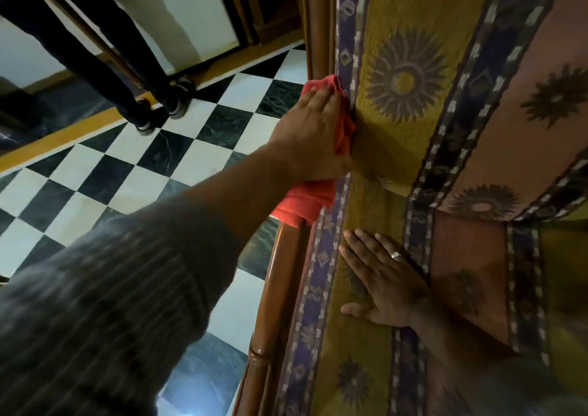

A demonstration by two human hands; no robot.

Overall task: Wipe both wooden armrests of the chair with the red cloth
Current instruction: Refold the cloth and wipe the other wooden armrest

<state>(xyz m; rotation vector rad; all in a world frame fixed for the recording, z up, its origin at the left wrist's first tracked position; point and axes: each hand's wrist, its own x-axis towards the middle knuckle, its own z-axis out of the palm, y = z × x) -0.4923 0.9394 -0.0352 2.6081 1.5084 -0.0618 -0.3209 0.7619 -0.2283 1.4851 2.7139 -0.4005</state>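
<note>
A reddish-brown wooden armrest (276, 288) runs from the bottom centre up to the top centre, along the left side of a chair cushion (404, 75) patterned in yellow, blue and pink with sun motifs. The red cloth (305, 202) is wrapped over the armrest at mid-height. My left hand (313, 132) presses down on the cloth and grips it against the wood. My right hand (381, 279) lies flat, fingers spread, on the yellow cushion just right of the armrest; it holds nothing and wears a ring. The other armrest is out of view.
A black-and-white chequered tile floor (152, 167) lies left of the chair. Another person's legs in dark trousers and dark shoes (159, 110) stand on it at upper left, next to a white cabinet (191, 18) and a wooden skirting strip.
</note>
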